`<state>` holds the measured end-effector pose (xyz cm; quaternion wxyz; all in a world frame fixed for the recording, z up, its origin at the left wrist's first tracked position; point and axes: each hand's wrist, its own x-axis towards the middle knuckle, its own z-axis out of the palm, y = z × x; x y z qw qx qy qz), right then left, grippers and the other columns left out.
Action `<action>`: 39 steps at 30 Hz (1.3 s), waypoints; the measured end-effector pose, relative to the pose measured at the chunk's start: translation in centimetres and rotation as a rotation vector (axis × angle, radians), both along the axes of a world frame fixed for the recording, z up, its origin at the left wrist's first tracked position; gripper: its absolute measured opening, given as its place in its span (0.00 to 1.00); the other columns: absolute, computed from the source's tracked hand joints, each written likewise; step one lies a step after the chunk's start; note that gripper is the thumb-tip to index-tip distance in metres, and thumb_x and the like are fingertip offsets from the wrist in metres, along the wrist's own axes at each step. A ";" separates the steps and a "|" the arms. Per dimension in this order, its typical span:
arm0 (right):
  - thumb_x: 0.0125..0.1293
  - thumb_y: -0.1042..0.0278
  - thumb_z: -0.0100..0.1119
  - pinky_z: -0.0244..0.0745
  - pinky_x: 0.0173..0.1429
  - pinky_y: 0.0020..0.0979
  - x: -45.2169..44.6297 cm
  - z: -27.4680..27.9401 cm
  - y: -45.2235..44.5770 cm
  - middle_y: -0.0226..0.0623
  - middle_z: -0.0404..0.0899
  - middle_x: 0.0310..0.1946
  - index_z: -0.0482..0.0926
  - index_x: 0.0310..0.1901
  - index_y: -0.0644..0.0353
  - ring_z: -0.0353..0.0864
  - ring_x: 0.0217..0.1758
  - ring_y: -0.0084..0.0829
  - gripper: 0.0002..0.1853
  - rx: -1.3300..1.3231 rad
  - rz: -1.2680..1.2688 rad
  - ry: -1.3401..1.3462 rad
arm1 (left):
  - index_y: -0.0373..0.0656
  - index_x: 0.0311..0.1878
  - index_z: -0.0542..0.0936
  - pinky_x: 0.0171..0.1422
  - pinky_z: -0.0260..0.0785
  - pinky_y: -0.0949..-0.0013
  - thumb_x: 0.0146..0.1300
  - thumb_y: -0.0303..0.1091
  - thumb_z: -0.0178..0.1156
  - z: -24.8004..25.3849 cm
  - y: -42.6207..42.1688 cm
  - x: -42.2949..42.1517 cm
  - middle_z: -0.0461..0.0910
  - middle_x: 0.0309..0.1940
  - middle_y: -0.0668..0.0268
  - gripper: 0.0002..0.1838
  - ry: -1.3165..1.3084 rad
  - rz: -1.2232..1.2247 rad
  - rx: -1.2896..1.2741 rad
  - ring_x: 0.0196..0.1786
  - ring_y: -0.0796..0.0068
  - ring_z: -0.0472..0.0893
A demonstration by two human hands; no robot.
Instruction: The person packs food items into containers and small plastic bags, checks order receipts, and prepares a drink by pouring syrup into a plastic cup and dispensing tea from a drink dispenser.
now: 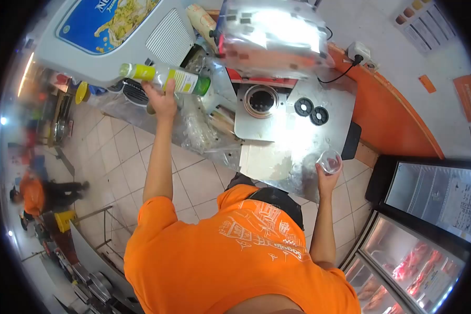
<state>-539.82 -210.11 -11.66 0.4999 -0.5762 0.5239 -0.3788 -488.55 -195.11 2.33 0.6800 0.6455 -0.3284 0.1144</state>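
Observation:
My left hand (164, 102) is closed around a bottle (183, 81) with a yellow-green label and a green base. The bottle lies nearly level, its neck pointing left, over the left part of the counter. In my right hand (328, 178) is a clear plastic cup (330, 161), near the right front of the metal counter (298, 152). What the cup contains, if anything, is hard to make out. Between my hands stands a machine with a round metal cup holder (261, 101). Two black rings (304, 107) lie to the right of that holder.
A grey dispenser (136, 31) with a blue picture panel stands at the back left. Plastic wrapping (199, 125) lies on the counter's left part. A power plug (357, 59) sits at the wall. Glass-door fridges (403, 261) stand right; another person (33, 194) is far left.

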 end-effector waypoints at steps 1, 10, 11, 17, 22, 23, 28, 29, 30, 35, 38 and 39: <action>0.51 0.73 0.76 0.70 0.66 0.37 -0.3 -0.1 -0.6 0.46 0.67 0.62 0.59 0.69 0.60 0.69 0.65 0.38 0.45 0.004 0.010 -0.005 | 0.35 0.69 0.56 0.69 0.63 0.60 0.60 0.33 0.70 1.0 1.2 -2.1 0.70 0.61 0.54 0.41 -0.005 0.010 0.004 0.63 0.62 0.72; 0.49 0.71 0.78 0.68 0.69 0.41 -1.5 4.1 -3.3 0.44 0.69 0.63 0.61 0.67 0.60 0.68 0.69 0.38 0.45 -0.177 0.452 -0.064 | 0.39 0.62 0.73 0.64 0.70 0.60 0.47 0.38 0.76 4.3 4.4 -23.0 0.80 0.56 0.54 0.38 -0.239 -0.429 0.640 0.57 0.59 0.80; 0.50 0.71 0.78 0.68 0.69 0.43 -1.7 5.1 -3.2 0.43 0.69 0.64 0.61 0.67 0.59 0.68 0.70 0.38 0.45 -0.143 0.479 -0.062 | 0.39 0.62 0.73 0.64 0.70 0.60 0.47 0.38 0.76 4.2 4.1 -25.0 0.80 0.56 0.54 0.38 -0.229 -0.445 0.646 0.57 0.59 0.80; 0.49 0.67 0.77 0.70 0.67 0.41 -3.8 8.4 -3.2 0.44 0.70 0.62 0.65 0.66 0.60 0.72 0.67 0.41 0.42 -0.258 0.651 -0.028 | 0.43 0.62 0.74 0.62 0.72 0.59 0.48 0.38 0.76 5.1 2.3 -33.4 0.79 0.57 0.57 0.36 -0.216 -0.692 0.968 0.58 0.54 0.79; 0.49 0.64 0.76 0.71 0.66 0.41 -5.8 8.9 -3.3 0.46 0.71 0.61 0.66 0.65 0.60 0.74 0.64 0.44 0.41 -0.269 0.651 -0.050 | 0.45 0.62 0.75 0.56 0.74 0.58 0.50 0.40 0.74 7.5 1.3 -36.5 0.79 0.56 0.58 0.34 -0.249 -0.742 1.144 0.54 0.53 0.81; 0.49 0.64 0.76 0.71 0.66 0.41 -6.0 8.7 -3.3 0.46 0.71 0.61 0.66 0.65 0.60 0.74 0.64 0.44 0.41 -0.266 0.647 -0.052 | 0.45 0.62 0.75 0.55 0.75 0.58 0.51 0.41 0.73 7.9 1.1 -37.0 0.79 0.56 0.58 0.34 -0.272 -0.732 1.200 0.52 0.53 0.81; 0.50 0.64 0.76 0.71 0.65 0.40 -6.6 7.7 -3.2 0.45 0.72 0.59 0.67 0.64 0.58 0.74 0.63 0.46 0.40 -0.304 0.631 -0.030 | 0.48 0.62 0.75 0.53 0.75 0.57 0.51 0.44 0.71 8.6 0.2 -38.0 0.80 0.54 0.58 0.33 -0.312 -0.744 1.310 0.51 0.52 0.81; 0.50 0.63 0.76 0.70 0.65 0.40 -6.8 7.7 -3.1 0.45 0.71 0.59 0.67 0.64 0.58 0.73 0.63 0.46 0.40 -0.306 0.631 -0.035 | 0.48 0.62 0.75 0.53 0.75 0.57 0.51 0.44 0.71 8.7 0.0 -38.2 0.80 0.53 0.58 0.33 -0.323 -0.747 1.316 0.50 0.52 0.81; 0.50 0.63 0.76 0.70 0.65 0.40 -6.9 7.7 -3.1 0.45 0.71 0.59 0.67 0.64 0.58 0.73 0.63 0.46 0.40 -0.303 0.622 -0.039 | 0.48 0.62 0.75 0.53 0.75 0.57 0.51 0.44 0.71 8.6 -0.1 -38.2 0.80 0.53 0.58 0.33 -0.330 -0.753 1.321 0.50 0.52 0.81; 0.50 0.61 0.78 0.71 0.67 0.40 -7.3 7.2 -3.1 0.43 0.73 0.59 0.66 0.65 0.60 0.74 0.63 0.41 0.41 -0.324 0.621 0.042 | 0.50 0.64 0.74 0.51 0.77 0.54 0.52 0.48 0.70 8.1 -0.7 -38.1 0.80 0.52 0.59 0.35 -0.413 -0.775 1.363 0.45 0.50 0.82; 0.50 0.61 0.78 0.70 0.67 0.39 -7.5 7.3 -3.1 0.44 0.73 0.58 0.67 0.64 0.60 0.75 0.63 0.42 0.41 -0.322 0.629 0.044 | 0.50 0.64 0.74 0.51 0.77 0.54 0.52 0.49 0.69 8.1 -1.1 -38.1 0.80 0.51 0.58 0.35 -0.401 -0.795 1.369 0.45 0.50 0.82; 0.50 0.61 0.78 0.70 0.67 0.39 -7.5 7.3 -3.1 0.44 0.73 0.58 0.67 0.64 0.60 0.75 0.63 0.42 0.41 -0.320 0.626 0.043 | 0.50 0.64 0.74 0.51 0.77 0.54 0.52 0.49 0.69 8.2 -1.2 -38.2 0.80 0.51 0.58 0.35 -0.403 -0.798 1.371 0.45 0.50 0.82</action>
